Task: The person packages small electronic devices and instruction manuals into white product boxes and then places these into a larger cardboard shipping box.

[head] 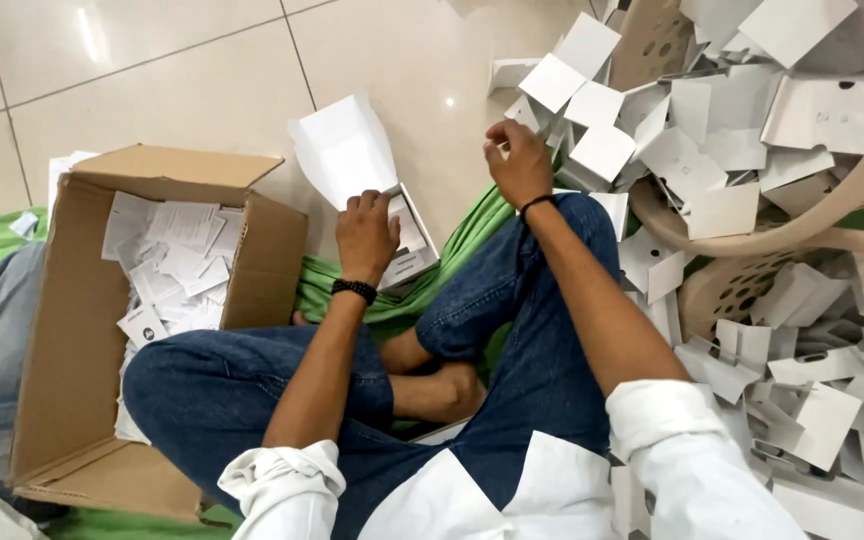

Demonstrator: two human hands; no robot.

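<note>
- The small white box [407, 240] lies on the green cloth [432, 270], just to the right of the brown cardboard carton [72, 330], with its open side up.
- The white flap of paper [344, 150] stands up from the far edge of the small white box, tilted toward the carton.
- The left hand [365, 232] is touching the small white box on its carton side; its fingers are curled together and grip the lower edge of the flap.
- The right hand [517, 160] is to the right of the small white box, apart from it, in the air before the pile of white card pieces [712, 150].
- Its fingers are bent and pressed together; what they pinch I cannot tell.
- The carton holds loose white paper leaflets [177, 265].
</note>
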